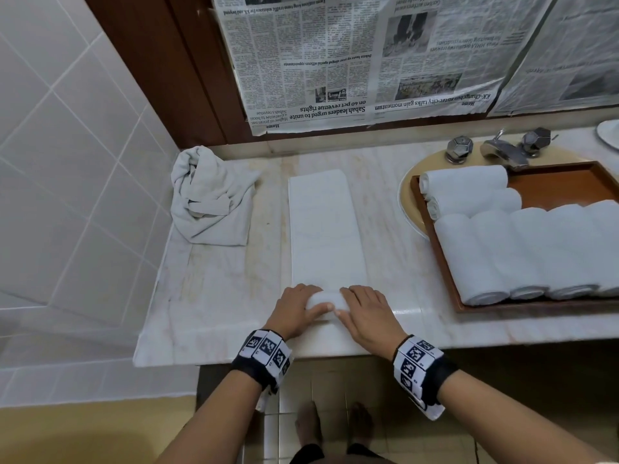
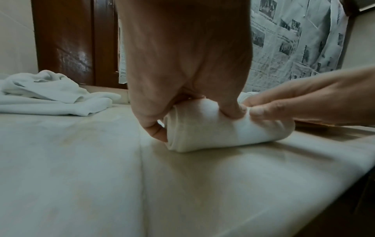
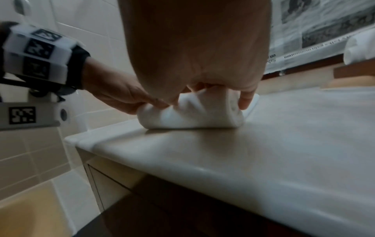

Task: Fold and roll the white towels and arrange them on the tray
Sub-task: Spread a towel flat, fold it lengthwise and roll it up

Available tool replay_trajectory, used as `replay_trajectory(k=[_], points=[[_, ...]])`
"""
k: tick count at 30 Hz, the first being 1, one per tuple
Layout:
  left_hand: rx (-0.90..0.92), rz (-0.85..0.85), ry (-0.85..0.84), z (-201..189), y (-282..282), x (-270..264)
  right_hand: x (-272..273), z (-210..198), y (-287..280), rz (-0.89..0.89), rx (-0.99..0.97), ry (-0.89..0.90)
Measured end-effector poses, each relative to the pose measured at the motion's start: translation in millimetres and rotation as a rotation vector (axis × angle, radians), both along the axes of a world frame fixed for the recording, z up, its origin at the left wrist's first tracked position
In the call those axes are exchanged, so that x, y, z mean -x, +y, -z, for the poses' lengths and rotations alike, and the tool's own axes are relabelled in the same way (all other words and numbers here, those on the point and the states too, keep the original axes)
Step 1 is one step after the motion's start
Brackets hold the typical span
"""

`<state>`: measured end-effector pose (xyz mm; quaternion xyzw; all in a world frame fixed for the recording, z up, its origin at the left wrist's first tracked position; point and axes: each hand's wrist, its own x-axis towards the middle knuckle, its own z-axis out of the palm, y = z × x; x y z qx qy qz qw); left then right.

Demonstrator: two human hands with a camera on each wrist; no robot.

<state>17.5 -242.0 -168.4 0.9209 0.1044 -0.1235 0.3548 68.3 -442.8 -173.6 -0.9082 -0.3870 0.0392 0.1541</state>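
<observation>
Marble counter (image 1: 207, 296) is spread beyond the grip with a long folded white towel (image 1: 323, 229), soft and limp, so the flat strip is judged likely to skew unless held evenly. Its rolled near end (image 1: 324, 304) is clasped by the left hand (image 1: 296, 313) and right hand (image 1: 366, 316), fingers curled over it, best gripped at both ends; the tray (image 1: 445, 262) of rolls lies rightward.

Both wrists (image 1: 264, 358) wear black straps — white blocks printed with black square markers — bare forearms

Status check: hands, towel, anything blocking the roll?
Left hand and right hand gripping the rolled end of the folded towel. Roll just begun; flat strip ahead. Crumpled towel off left, tray right; path open.
</observation>
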Motion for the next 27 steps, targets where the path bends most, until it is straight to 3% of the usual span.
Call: replay_trajectory(k=[4,8,14,20,24,27], points=[[-0.009,-0.022,-0.052,6.0,-4.1,9.9,-10.3,3.2,-1.5,-0.034,0.033,0.073],[-0.237,0.053,-0.195,8.4,-16.3,29.9,-17.7,1.6,-0.2,-0.025,0.087,0.167],[-0.293,0.09,-0.032,7.3,-12.7,24.7,-22.9,-5.7,-0.1,0.027,0.088,0.368],[-0.14,0.097,0.146,-6.1,-4.6,5.3,-1.4,-3.0,-4.4,-0.048,0.052,-0.046],[-0.09,0.041,0.164,-8.2,-6.5,5.7,-5.0,-2.5,-8.2,-0.096,0.136,-0.006],[-0.127,0.002,0.058,-5.7,-13.4,17.4,-16.7,-6.2,-4.7,-0.135,0.168,0.13]])
